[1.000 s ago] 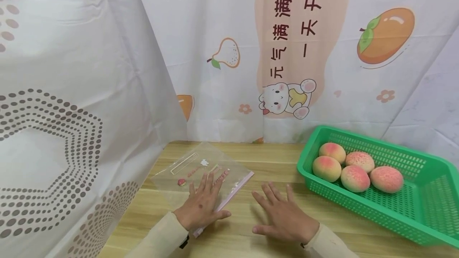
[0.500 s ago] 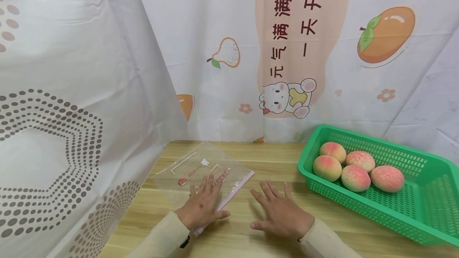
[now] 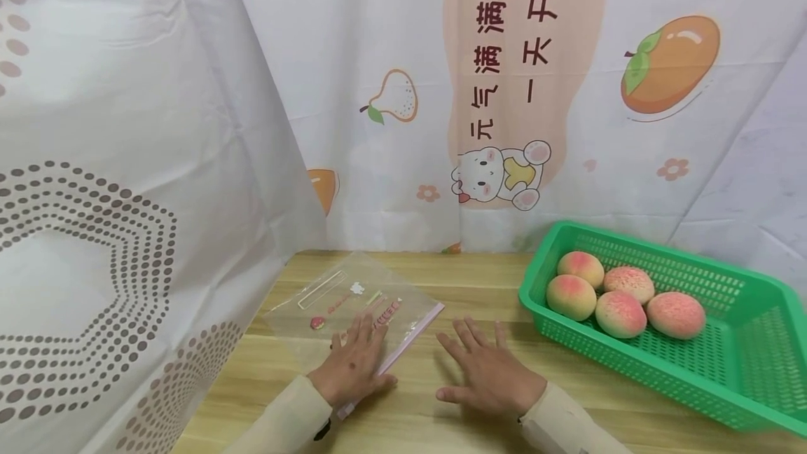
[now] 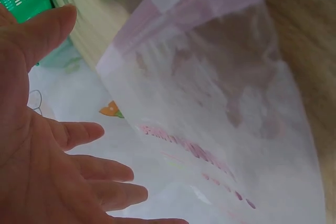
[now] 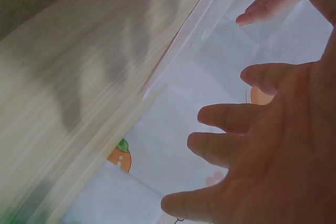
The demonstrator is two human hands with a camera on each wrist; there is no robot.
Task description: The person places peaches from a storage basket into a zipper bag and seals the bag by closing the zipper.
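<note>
A clear plastic zip bag (image 3: 378, 286) with pink and white printing lies flat and slanted on the wooden table, its pink slider strip (image 3: 412, 335) facing right. My left hand (image 3: 354, 363) is spread palm down over the bag's near part, covering some of the print. In the left wrist view, those straight fingers (image 4: 105, 169) appear a little above the bag, holding nothing. To the right of the bag, my right hand (image 3: 494, 373) is spread over bare wood with its shadow beneath. The right wrist view shows its fingers (image 5: 226, 116) extended, with nothing in them.
A green perforated basket (image 3: 630, 366) stands on the right side of the table, with several pink-and-yellow peaches (image 3: 621, 314) grouped at its left end. Printed white curtains (image 3: 378, 160) hang behind the table and along its left side.
My right hand has drifted slightly left and away from me. The left hand keeps its place over the bag. The head view has shifted a little.
</note>
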